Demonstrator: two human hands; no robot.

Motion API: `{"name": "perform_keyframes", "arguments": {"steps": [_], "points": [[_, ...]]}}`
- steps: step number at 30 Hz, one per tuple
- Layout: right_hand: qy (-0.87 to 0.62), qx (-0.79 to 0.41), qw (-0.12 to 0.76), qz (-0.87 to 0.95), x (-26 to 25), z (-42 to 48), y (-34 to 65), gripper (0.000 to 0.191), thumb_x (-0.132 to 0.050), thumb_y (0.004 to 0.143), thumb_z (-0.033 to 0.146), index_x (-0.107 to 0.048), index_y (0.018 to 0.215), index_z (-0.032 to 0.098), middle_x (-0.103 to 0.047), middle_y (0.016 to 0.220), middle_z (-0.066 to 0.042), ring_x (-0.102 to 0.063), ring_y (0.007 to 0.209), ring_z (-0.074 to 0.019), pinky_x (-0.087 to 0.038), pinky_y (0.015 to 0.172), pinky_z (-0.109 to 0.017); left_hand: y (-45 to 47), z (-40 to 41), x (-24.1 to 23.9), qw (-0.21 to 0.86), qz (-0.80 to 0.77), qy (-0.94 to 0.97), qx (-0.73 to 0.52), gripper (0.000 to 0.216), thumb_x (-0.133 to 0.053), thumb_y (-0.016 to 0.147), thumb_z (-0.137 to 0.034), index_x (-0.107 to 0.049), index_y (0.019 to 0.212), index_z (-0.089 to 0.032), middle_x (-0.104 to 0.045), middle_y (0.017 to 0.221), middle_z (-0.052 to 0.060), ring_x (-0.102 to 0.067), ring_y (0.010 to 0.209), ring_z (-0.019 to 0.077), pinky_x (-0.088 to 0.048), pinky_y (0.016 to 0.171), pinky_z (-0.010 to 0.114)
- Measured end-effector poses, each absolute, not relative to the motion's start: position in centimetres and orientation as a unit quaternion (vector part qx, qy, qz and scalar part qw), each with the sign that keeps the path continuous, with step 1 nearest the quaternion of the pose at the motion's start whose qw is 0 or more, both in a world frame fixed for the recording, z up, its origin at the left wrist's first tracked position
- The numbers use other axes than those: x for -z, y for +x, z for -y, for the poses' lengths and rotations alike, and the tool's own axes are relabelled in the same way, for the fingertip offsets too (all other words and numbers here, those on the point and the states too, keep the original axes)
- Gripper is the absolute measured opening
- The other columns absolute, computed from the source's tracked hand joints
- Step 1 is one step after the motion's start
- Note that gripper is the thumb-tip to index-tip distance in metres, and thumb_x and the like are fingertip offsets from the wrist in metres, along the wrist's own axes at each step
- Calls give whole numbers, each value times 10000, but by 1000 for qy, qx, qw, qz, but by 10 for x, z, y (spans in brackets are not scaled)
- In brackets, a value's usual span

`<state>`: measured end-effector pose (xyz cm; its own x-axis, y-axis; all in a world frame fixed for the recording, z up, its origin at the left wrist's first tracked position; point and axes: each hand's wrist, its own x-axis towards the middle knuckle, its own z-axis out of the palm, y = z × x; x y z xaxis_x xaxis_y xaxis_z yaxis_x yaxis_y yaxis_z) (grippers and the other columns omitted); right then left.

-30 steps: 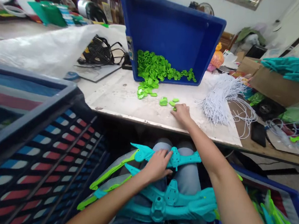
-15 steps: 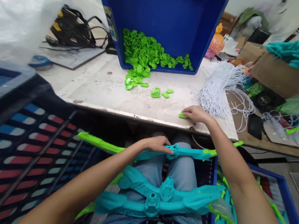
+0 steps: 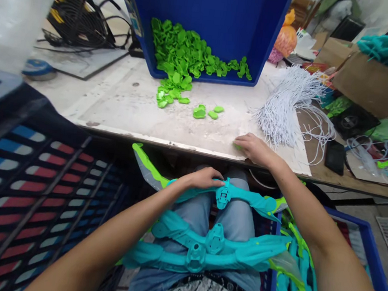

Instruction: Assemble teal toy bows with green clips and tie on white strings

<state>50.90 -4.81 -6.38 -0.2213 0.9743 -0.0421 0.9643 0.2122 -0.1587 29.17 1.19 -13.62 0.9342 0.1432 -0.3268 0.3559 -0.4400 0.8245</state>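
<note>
My left hand [image 3: 207,178] is closed round a teal plastic toy bow [image 3: 244,196] with bright green tips, held across my knees. Its middle block faces up, just right of my fingers. On the table's front edge, my right hand [image 3: 255,148] pinches a small green plastic piece [image 3: 237,146], mostly covered by the fingers. Two more teal bows, a farther one [image 3: 216,241] and a nearer one [image 3: 177,259], lie across my lap. Several loose green pieces [image 3: 199,112] lie on the tabletop ahead.
A tipped blue bin [image 3: 212,17] spills a heap of green pieces [image 3: 187,51] onto the white table [image 3: 113,113]. White cords [image 3: 282,109] lie at the right. A dark crate [image 3: 35,183] stands left; a blue crate [image 3: 372,268] with teal bows stands right.
The held bow has rolled, so its middle block now faces me and its left green tip stands higher. My right hand has closed further over the green piece at the table edge.
</note>
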Motion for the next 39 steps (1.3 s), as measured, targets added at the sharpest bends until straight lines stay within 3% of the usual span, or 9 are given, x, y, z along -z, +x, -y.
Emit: {"name": "perform_keyframes", "arguments": {"steps": [3, 7, 12, 18, 22, 25, 30, 34, 39], "points": [[-633, -53, 24, 772, 64, 51, 507, 271, -492, 903, 229, -675, 1082, 141, -640, 1097, -137, -522, 1006, -249, -429, 893, -377, 292, -10, 136, 508, -156, 841, 101, 497, -539, 825, -436, -670, 1133, -69, -705, 1105, 113, -635, 970, 245, -454, 848, 288], [-625, -47, 89, 774, 71, 54, 504, 278, -517, 900, 253, -657, 1111, 137, -604, 1228, -138, -505, 1123, -257, -409, 968, -395, 292, -12, 138, 517, -155, 835, 108, 510, -539, 826, -428, -663, 1145, -49, -701, 1116, 119, -629, 978, 251, -450, 861, 292], [-645, -13, 175, 744, 84, 84, 483, 305, -525, 922, 321, -654, 1108, 117, -681, 1109, -143, -588, 1029, -263, -453, 926, -428, 294, -16, 129, 509, -117, 840, 145, 453, -537, 847, -406, -666, 1130, -76, -713, 1078, 88, -634, 951, 228, -451, 819, 263], [-659, 52, 366, 655, 84, 139, 469, 198, -596, 893, 330, -690, 1018, 208, -713, 1075, -100, -650, 997, -240, -520, 888, -420, 279, 22, 116, 272, -120, 954, 35, 359, -597, 845, -258, -595, 1194, -172, -669, 1114, 109, -626, 987, 257, -467, 815, 337], [-664, 18, 378, 645, 88, 157, 462, 184, -623, 879, 322, -693, 1018, 223, -719, 1067, -84, -659, 1000, -232, -537, 878, -414, 256, 53, 133, 158, -108, 978, -88, 292, -506, 872, -147, -596, 1148, -187, -551, 1309, 183, -559, 1136, 305, -437, 939, 481], [-640, -22, 323, 697, 107, 165, 449, 190, -613, 886, 310, -693, 1015, 195, -718, 1073, -100, -653, 986, -231, -545, 854, -406, 248, 53, 145, 250, -147, 953, -92, 377, -564, 823, -199, -553, 1197, -152, -436, 1425, 214, -467, 1273, 333, -416, 1005, 498], [-619, -5, 266, 739, 134, 169, 432, 223, -567, 912, 304, -688, 1030, 158, -705, 1115, -114, -631, 998, -244, -536, 850, -414, 270, 14, 138, 448, -267, 854, -2, 509, -425, 842, -218, -444, 1342, -123, -599, 1282, 142, -564, 1183, 239, -458, 961, 349], [-587, 5, 243, 772, 138, 160, 430, 246, -540, 925, 325, -703, 1013, 162, -711, 1110, -101, -623, 978, -233, -533, 845, -387, 293, -4, 136, 538, -243, 803, 84, 335, -493, 792, -251, -638, 1071, -135, -702, 1023, 59, -621, 948, 211, -472, 803, 268], [-596, -8, 219, 772, 143, 150, 430, 253, -538, 923, 355, -717, 994, 190, -712, 1122, -82, -622, 943, -221, -528, 822, -365, 299, -3, 145, 667, -256, 691, 111, 290, -572, 764, -352, -660, 928, -130, -602, 673, -16, -491, 604, 120, -366, 558, 224]]}}
